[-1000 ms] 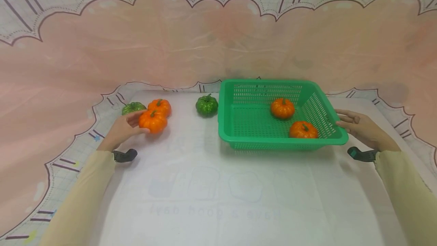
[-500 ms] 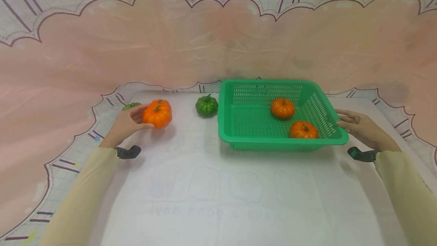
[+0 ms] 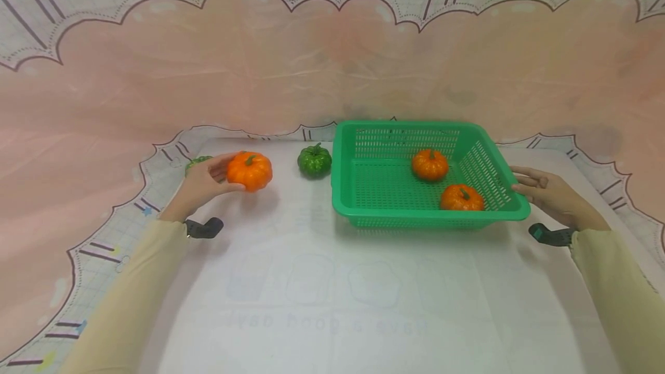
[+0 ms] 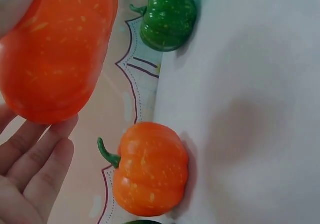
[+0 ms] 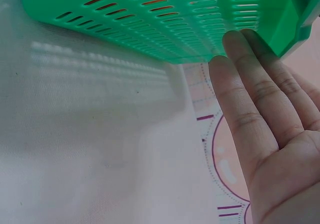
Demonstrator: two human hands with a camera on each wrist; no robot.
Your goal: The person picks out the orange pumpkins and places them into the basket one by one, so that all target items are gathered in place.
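While the left hand (image 3: 200,184) pinches the held orange pumpkin (image 3: 249,172) between thumb and fingers, the right hand (image 3: 557,197) sits at the right end of the green basket (image 3: 395,212). Left hand is spread only as wide as the pumpkin between thumb and fingers. Held pumpkin is clear of the table (image 3: 322,270), stem up, shadow below it on the white surface; it's left of the basket, well apart from it.

Right hand: fingers nearly straight and close together, nothing in the palm, tips up at the outside of the basket's end wall just under the rim. Can't tell how hard they press, if at all.

Dark green pumpkin (image 3: 314,161) stands on the table just left of the basket, between it and the held one. Second orange pumpkin (image 4: 151,169) rests on the table near its far edge; left wrist view shows it well, head view has it mostly hidden behind the held one. Lighter green pumpkin (image 3: 198,160) is at the far left, partly covered by the left hand.

Basket stands upright, slotted walls, two orange pumpkins inside, both in the right half: rear one (image 3: 430,165) by the back wall, front one (image 3: 462,197) partly hidden by the front rim.

Both sleeves (image 3: 127,293) are pale yellow-green, dark wrist device (image 3: 205,228) on each. Pinkish patterned cloth (image 3: 332,74) behind the table.
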